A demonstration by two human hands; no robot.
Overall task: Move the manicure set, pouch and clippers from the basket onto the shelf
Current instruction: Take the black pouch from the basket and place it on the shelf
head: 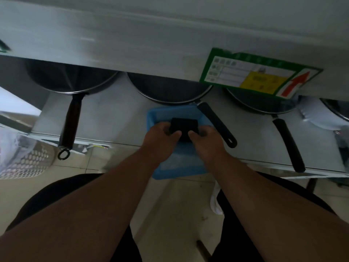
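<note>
A black case (184, 126), which may be the manicure set or the pouch, is held over the basket (179, 167), which overhangs the shelf (113, 118) edge. It is gripped by left hand (160, 135) and right hand (204, 138), one at each end, presumably to keep it level and shut during the lift.

Hands: left hand (160, 134) and right hand (204, 138) grip a black case (184, 125).
Basket: blue basket (181, 167) beneath, on the shelf (117, 118) edge.

My hands (160, 135) covered the lower edge of the black case (184, 125), so I could not tell whether it was the pouch or the manicure set. The pans (170, 91) sat half hidden under the upper shelf (132, 44), and the price label (255, 74) was too blurred to read.
</note>
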